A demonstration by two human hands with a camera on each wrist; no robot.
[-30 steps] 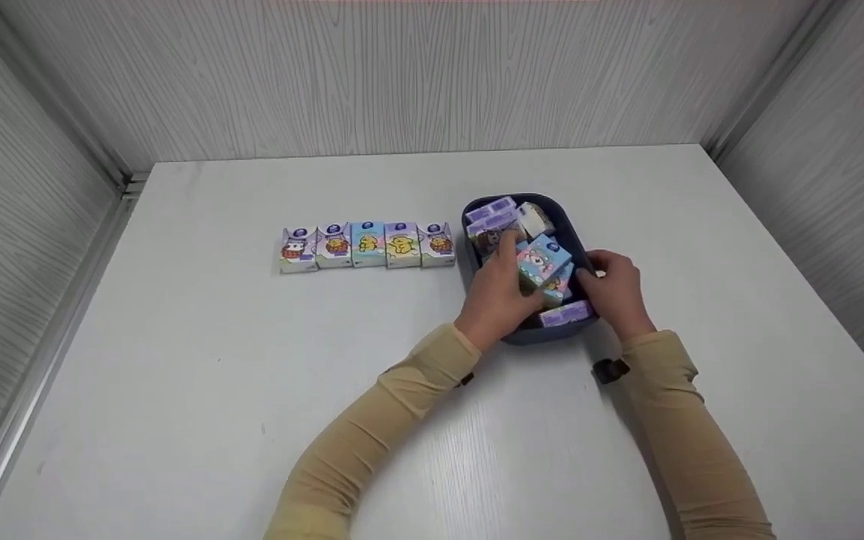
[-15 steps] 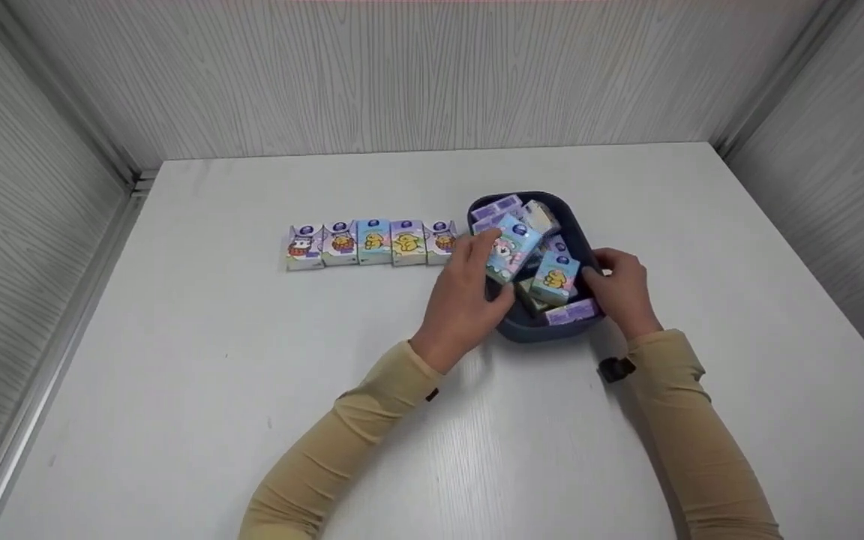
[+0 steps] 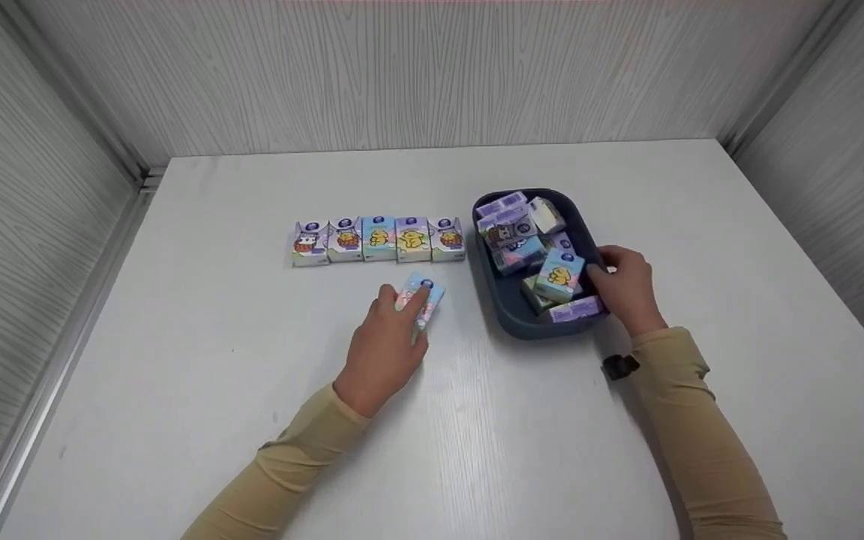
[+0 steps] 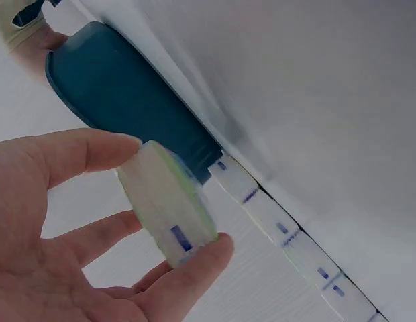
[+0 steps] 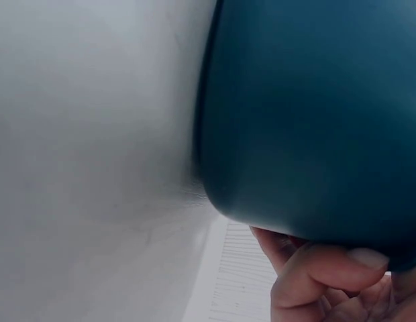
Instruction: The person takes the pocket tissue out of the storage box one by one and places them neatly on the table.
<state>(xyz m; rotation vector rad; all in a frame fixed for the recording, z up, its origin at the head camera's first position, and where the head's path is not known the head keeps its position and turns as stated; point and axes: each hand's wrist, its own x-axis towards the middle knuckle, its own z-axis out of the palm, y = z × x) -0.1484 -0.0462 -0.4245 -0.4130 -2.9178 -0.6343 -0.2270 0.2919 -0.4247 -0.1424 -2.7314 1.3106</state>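
My left hand [image 3: 383,352] pinches a small blue-and-pink tissue pack [image 3: 432,304] between thumb and fingers, in front of the row's right end. In the left wrist view the pack's pale side [image 4: 168,204] faces the camera. At the right, my right hand [image 3: 627,289] grips the rim of a dark blue bin [image 3: 507,307]; in the right wrist view its curled fingers [image 5: 322,272] are at the bin's edge. Inside the bin several packs lie jumbled, with a blue yellow-character pack [image 3: 559,276] on top.
Left of the bin, several purple and blue packs stand side by side in a straight row, a yellow-character pack [image 3: 412,240] among them. The white table [image 3: 477,450] meets a grey wood-grain wall [image 3: 432,75] at the back, with side walls left and right.
My left hand has lifted the blue-and-pink tissue pack out of the bin and carried it left, toward the near side of the row. My right hand stays on the bin's rim.
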